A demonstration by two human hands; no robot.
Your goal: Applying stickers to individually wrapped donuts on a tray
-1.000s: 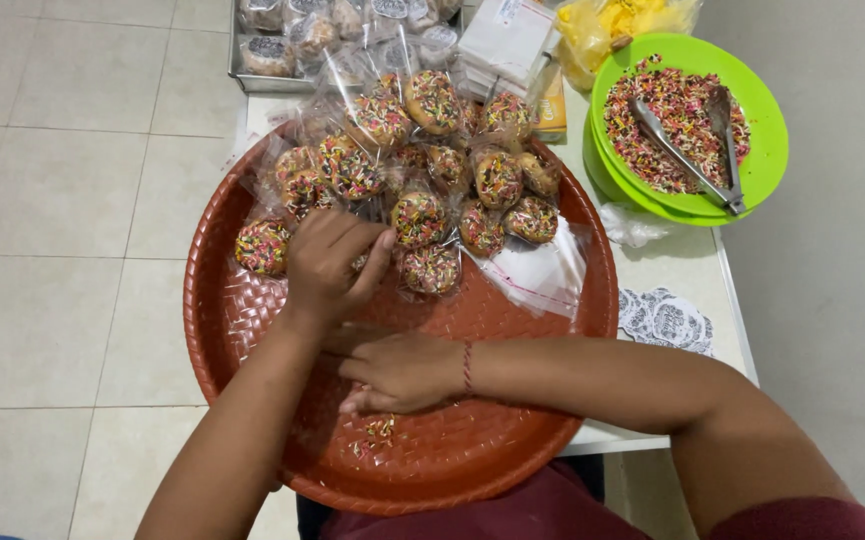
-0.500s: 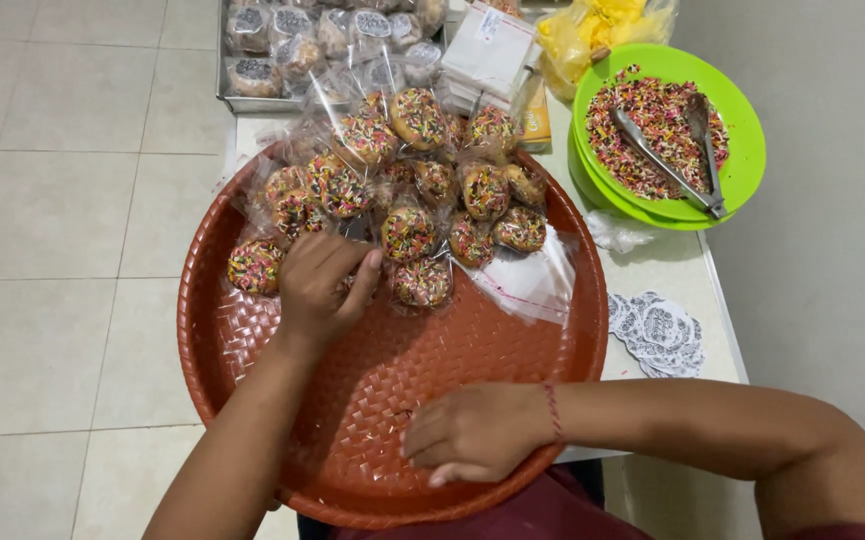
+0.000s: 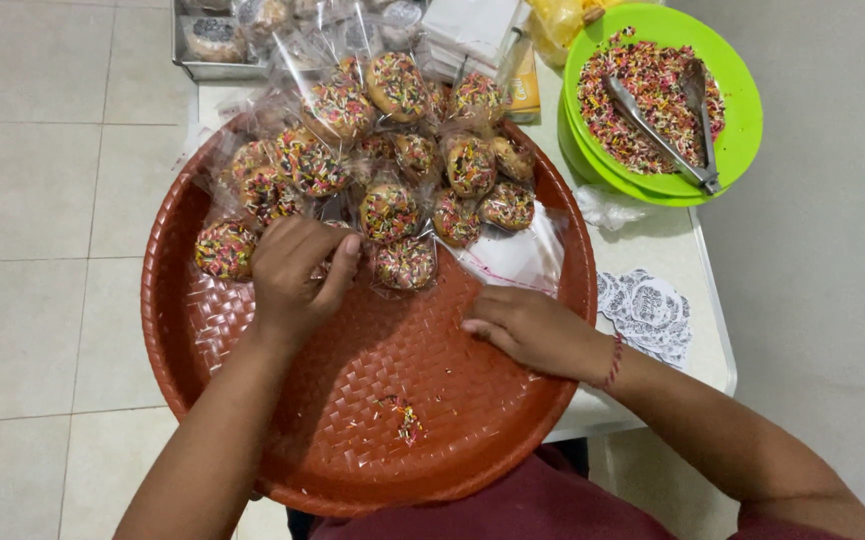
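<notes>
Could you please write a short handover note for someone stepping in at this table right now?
Left hand: curled on a clear-wrapped sprinkle doughnut at the near edge of the wrapped doughnuts.
Right hand: flat on the red woven tray, fingertips by an empty clear bag, holding nothing.
Done: many doughnuts bagged and piled at the tray's far side.
Left: loose sprinkles lie on the tray; the green bowl holds sprinkles and metal tongs.

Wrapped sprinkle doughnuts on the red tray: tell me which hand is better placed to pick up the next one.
Probably the left hand. Its fingers already rest among the wrapped sprinkle doughnuts at the far side of the red woven tray. The right hand lies flat on the tray, nearer the loose clear wrapper than the doughnuts.
</notes>
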